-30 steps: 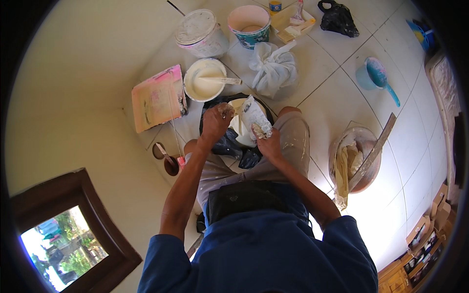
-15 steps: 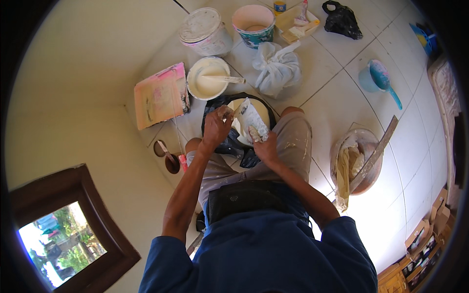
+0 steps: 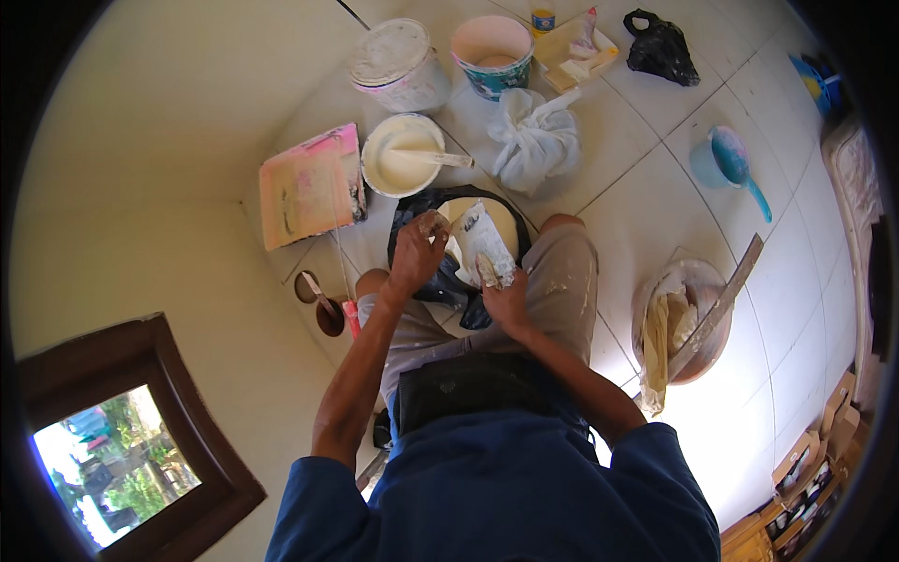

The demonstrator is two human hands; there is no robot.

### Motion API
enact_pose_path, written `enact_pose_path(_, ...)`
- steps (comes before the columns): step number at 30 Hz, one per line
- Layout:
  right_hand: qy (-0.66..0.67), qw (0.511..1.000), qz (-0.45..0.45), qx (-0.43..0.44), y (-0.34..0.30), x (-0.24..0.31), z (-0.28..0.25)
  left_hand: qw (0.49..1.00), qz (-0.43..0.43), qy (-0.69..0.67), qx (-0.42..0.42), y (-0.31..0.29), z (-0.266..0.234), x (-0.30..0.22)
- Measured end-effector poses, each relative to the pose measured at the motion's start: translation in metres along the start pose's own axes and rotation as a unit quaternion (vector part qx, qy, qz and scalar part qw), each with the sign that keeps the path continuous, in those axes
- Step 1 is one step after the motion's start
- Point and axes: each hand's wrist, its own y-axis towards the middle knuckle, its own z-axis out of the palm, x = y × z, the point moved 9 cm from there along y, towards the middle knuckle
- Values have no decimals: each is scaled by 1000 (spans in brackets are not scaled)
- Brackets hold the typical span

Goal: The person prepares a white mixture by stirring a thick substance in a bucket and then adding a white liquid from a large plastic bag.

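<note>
My right hand (image 3: 507, 302) grips a wide putty knife (image 3: 486, 236) by its handle end, the blade pointing away from me and smeared with white paste. Beside the blade, my left hand (image 3: 415, 253) is closed, with pale smears on its fingers. Whatever it may hold is too small to make out. Both hands are above a round tub of cream-coloured paste (image 3: 507, 217), set between my knees. A black plastic bag (image 3: 408, 208) surrounds the tub.
Beyond the tub stand a white bucket (image 3: 403, 133) with a stirring stick, a knotted white bag (image 3: 536, 142), a lidded pail (image 3: 398, 67) and a green bucket (image 3: 492, 56). A paint tray (image 3: 311, 187) lies left. Right are a blue dipper (image 3: 726, 159) and a basin (image 3: 719, 328) with a plank across it.
The view has shifted slightly. The putty knife is turned a little differently, with its blade slightly lower. Both hands stay over the tub, the right one still gripping the knife.
</note>
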Motion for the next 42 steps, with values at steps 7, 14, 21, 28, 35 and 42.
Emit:
enact_pose_path(7,30,996,50,-68,14,-6,5,1000,-13,1,-1,1,-13,0)
enact_pose_path(14,-53,992,0,-110,6,6,-4,978,-167,-127,-5,-17,-7,48)
enact_pose_path(21,37,998,43,-21,21,8,6,984,-156,-91,-11,-14,-5,33)
enact_pose_path(28,86,996,-9,-16,23,2,25,993,-89,-76,-12,-9,-7,24)
enact_pose_path(35,73,997,-2,-27,17,10,18,997,-62,-49,-13,-7,-6,24)
enact_pose_path(42,58,998,-27,-8,25,1,26,998,-53,-45,9,-2,-5,17)
